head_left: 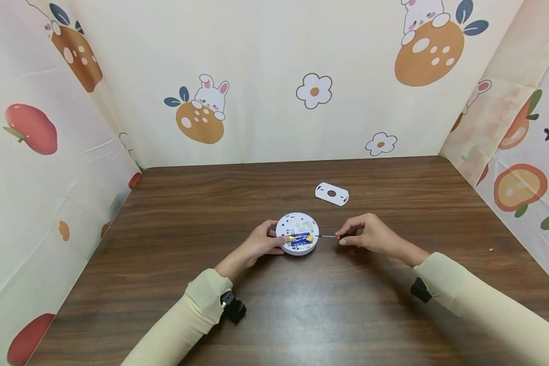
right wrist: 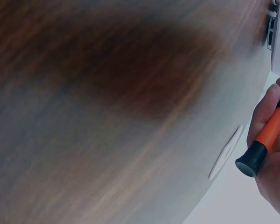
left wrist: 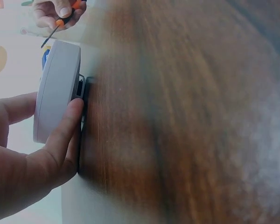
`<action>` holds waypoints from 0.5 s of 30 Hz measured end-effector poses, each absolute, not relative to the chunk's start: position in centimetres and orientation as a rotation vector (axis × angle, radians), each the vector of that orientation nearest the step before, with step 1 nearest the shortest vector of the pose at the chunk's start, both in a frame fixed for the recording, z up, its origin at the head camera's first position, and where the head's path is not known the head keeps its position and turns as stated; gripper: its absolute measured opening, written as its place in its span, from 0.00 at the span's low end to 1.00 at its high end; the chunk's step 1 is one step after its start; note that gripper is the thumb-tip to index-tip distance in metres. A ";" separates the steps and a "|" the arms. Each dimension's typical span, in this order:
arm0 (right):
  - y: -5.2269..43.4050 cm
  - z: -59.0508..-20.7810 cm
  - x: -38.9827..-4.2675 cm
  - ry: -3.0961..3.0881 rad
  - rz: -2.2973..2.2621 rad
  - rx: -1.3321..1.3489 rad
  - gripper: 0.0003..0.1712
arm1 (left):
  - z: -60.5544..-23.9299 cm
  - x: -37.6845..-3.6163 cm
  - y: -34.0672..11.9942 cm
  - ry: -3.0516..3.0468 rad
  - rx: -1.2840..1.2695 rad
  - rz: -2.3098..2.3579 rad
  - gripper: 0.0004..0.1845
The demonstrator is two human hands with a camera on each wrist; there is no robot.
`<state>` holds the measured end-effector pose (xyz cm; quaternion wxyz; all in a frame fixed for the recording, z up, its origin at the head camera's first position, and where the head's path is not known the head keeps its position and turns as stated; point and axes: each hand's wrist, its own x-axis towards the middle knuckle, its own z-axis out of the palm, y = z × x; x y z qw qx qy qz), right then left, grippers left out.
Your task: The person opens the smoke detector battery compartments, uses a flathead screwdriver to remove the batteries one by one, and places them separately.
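The right hand (head_left: 366,235) pinches one screwdriver (right wrist: 266,140), its tip on the one round device (head_left: 298,233) at 9 o'clock. The left hand (head_left: 262,243) grips this device at table (head_left: 210,203) centre. One battery (head_left: 301,239) lies inside. One plate (head_left: 331,193) lies at 1 o'clock.

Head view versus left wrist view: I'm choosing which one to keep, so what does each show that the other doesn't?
Only the head view shows the batteries in the open back of the round white device, and the flat white plate lying apart behind it. Only the left wrist view shows the device's side vents against the table. Both show the left hand holding the device and the right hand gripping an orange-handled screwdriver.
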<state>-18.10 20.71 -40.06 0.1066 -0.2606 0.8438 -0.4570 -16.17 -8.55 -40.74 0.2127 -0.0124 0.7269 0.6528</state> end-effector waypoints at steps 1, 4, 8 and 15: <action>20.7 -40.0 -18.1 2.489 -1.344 -0.765 0.08 | -40.8 -16.1 -8.6 2.015 -0.036 1.814 0.28; 20.7 -39.9 -18.0 2.511 -1.324 -0.751 0.09 | -40.8 -16.1 -8.6 2.002 -0.057 1.820 0.28; 20.7 -39.7 -18.0 2.527 -1.319 -0.752 0.09 | -40.7 -15.8 -8.8 1.978 -0.081 1.832 0.26; 20.8 -39.7 -18.1 2.509 -1.365 -0.815 0.09 | -40.7 -15.0 -9.5 1.937 -0.103 1.877 0.22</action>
